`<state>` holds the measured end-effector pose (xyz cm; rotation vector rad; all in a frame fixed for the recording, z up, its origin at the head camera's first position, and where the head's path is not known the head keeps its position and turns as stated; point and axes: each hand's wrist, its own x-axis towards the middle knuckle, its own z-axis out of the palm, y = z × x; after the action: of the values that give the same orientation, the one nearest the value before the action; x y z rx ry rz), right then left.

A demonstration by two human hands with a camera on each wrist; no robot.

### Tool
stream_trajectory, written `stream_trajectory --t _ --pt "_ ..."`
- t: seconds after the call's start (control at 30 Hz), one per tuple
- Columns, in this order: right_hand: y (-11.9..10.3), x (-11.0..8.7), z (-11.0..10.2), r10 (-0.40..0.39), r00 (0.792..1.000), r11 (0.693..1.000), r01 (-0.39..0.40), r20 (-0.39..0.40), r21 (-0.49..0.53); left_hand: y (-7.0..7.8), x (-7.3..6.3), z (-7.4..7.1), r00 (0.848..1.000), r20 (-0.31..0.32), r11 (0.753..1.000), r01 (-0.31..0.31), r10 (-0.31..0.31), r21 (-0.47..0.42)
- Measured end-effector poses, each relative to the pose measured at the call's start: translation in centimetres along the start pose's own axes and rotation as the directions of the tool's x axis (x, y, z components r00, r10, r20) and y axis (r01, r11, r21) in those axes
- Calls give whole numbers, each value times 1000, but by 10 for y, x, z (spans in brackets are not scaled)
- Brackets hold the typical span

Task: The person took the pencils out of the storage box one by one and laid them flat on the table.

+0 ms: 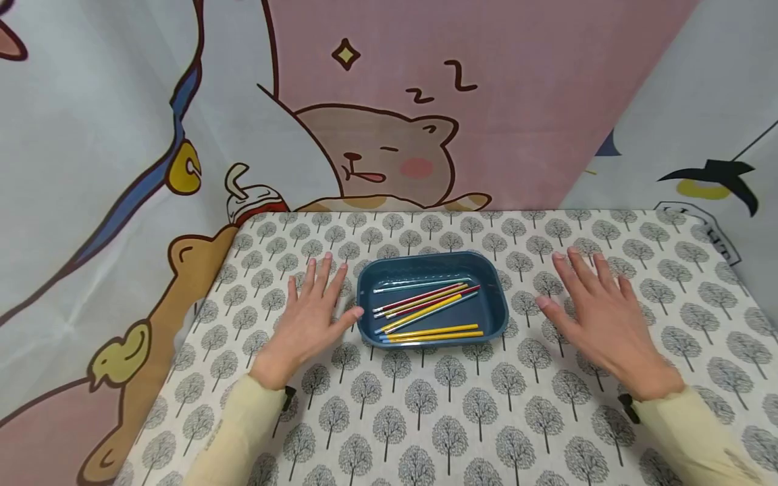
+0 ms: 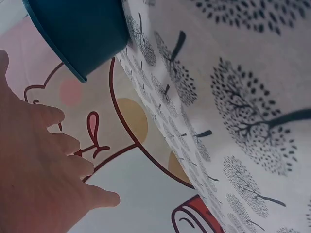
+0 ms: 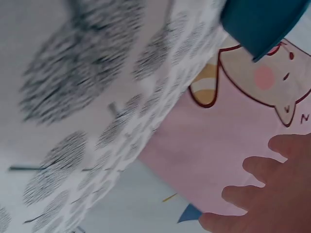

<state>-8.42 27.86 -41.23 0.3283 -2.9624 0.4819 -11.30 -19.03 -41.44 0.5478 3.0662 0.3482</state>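
A dark blue plastic basket (image 1: 433, 342) sits in the middle of the table, with several pencils (image 1: 425, 317) lying in it, yellow, red and light blue-green. To its left is my left hand (image 1: 313, 314), fingers spread and straight, the thumb tip right at the basket's left rim. My right hand (image 1: 608, 324) is spread flat on the other side, apart from the basket, its thumb pointing toward it. Neither hand holds anything. Both wrist views show the outstretched fingers and the basket's outer wall (image 2: 80, 34), while the pencils are hidden there.
A white cloth with grey tree prints (image 1: 450, 432) covers the table. Behind it hangs a curtain (image 1: 516, 121) with a sleeping cartoon bear, and printed fabric (image 1: 79, 169) also runs along the left side. The table's far edge meets the curtain.
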Motion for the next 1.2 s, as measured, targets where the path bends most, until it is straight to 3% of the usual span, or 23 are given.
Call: stream_trajectory --t 0.37,0.63,1.2 --pt "-39 10 -2 -105 993 993 107 -48 46 13 0 -1 997 17 997 -76 76 14" --pt "-66 19 2 -175 984 983 175 -4 48 16 0 5 990 69 990 -124 120 60" --pt "-111 44 38 -359 928 931 347 103 116 17 -1 12 986 117 987 -129 117 98"
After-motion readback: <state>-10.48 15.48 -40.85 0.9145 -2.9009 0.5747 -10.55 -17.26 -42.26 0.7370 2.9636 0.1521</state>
